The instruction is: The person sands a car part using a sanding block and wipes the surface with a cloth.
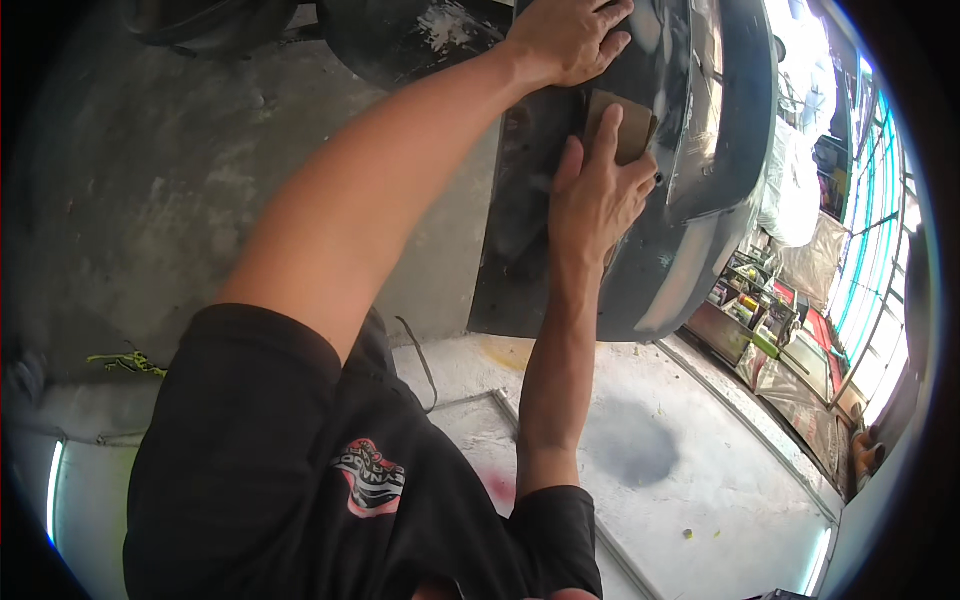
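Right hand (598, 196) presses tan rectangular sanding sheet (620, 126) flat against dark curved body panel (700, 190), matte, scuffed. Left hand (572, 38) rests spread, palm down on panel above sheet, gripping nothing.

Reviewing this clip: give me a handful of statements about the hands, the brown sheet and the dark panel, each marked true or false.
1. The right hand presses a brown sheet of sandpaper against the dark panel. True.
2. The left hand hangs free in the air. False: it lies flat on the panel, above the sandpaper.
3. The person wears a black short-sleeved shirt. True.
4. The panel lies flat on the floor. False: it stands upright, leaning by the grey wall.
5. The sandpaper is bright green. False: it is brown.
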Action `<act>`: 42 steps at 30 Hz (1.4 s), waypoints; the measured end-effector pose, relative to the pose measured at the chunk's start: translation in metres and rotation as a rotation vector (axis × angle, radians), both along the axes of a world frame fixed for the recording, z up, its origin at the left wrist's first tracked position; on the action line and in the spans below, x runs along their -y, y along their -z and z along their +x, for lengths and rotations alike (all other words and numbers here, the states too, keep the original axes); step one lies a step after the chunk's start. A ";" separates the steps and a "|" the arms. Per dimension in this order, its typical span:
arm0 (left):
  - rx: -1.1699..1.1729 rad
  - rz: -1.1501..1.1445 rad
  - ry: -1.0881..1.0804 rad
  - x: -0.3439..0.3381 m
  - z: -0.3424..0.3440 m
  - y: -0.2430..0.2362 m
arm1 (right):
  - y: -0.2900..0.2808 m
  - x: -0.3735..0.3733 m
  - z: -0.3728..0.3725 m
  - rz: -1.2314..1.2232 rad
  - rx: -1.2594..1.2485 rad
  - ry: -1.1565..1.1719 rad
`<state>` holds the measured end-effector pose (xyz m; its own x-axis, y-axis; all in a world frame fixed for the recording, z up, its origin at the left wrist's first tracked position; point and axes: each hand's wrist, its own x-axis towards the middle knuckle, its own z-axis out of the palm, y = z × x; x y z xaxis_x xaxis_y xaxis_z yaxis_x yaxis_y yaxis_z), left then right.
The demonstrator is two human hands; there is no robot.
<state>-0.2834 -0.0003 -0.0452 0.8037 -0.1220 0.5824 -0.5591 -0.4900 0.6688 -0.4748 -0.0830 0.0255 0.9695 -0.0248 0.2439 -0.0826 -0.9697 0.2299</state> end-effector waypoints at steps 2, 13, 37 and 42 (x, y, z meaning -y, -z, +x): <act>0.013 -0.004 -0.012 -0.002 -0.003 0.008 | 0.007 0.002 0.000 0.009 0.004 -0.013; 0.032 0.008 -0.034 -0.001 0.002 0.005 | -0.003 0.002 0.018 -0.024 -0.031 0.103; 0.037 -0.005 -0.047 -0.005 -0.001 0.008 | -0.002 -0.002 0.002 0.036 -0.019 0.070; 0.029 0.008 -0.037 -0.005 -0.003 0.009 | 0.027 0.005 -0.069 -0.038 -0.040 -0.083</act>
<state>-0.2862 0.0045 -0.0546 0.7906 -0.0974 0.6046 -0.5594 -0.5163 0.6485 -0.5441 -0.0884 -0.0016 0.9767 0.0646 0.2044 0.0077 -0.9634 0.2679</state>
